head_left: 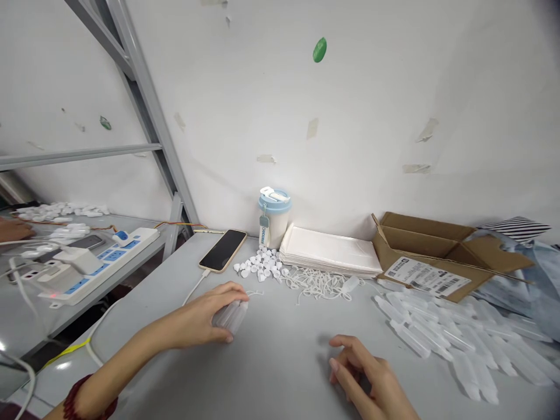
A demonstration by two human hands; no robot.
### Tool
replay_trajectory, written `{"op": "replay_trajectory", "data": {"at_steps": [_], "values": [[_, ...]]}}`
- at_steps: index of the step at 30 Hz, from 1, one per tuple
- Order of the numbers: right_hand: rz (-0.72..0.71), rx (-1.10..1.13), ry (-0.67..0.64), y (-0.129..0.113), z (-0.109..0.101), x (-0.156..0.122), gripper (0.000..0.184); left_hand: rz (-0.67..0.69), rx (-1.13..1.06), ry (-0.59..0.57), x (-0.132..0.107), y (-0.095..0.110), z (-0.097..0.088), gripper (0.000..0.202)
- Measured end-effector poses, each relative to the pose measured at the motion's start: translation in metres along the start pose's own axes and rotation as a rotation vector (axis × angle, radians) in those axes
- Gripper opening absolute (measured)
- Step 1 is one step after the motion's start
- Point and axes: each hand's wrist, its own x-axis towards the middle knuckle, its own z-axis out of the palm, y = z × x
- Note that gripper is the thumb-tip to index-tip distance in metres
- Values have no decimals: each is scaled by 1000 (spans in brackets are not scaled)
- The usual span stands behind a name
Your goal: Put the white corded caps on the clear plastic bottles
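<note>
My left hand lies on the grey table, its fingers wrapped round a small bundle of clear plastic tubes. My right hand hovers low over the table to the right, fingers loosely curled and apart, holding nothing that I can see. A heap of clear plastic tubes lies to the right of it. Small white caps and thin white strings lie farther back, in front of a stack of white sheets.
A phone on a white cable lies at the back left, beside a blue-lidded cup. An open cardboard box stands at the back right. A power strip sits on the neighbouring table; another person's hand shows at the far left.
</note>
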Motion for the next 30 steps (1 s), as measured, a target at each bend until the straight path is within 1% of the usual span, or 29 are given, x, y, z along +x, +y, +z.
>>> {"op": "replay_trajectory", "data": {"at_steps": [6,12,17,22,26,30], "values": [[-1,-13,2,-4,-2,1,34,14,-3,-28,2,-1,-2,61],[-24,-61,-87,0,-6,2,27,25,14,-69,3,-3,-7,69],[-28,-75,-99,0,-7,3,23,27,22,-76,6,3,-7,65],[-12,-75,-134,-2,-8,4,25,9,18,-85,8,10,-6,60],[-10,-66,-126,0,-6,2,28,0,15,-79,9,11,-3,59],[-5,-30,-65,1,-2,1,34,-19,10,-52,11,13,2,57]]}}
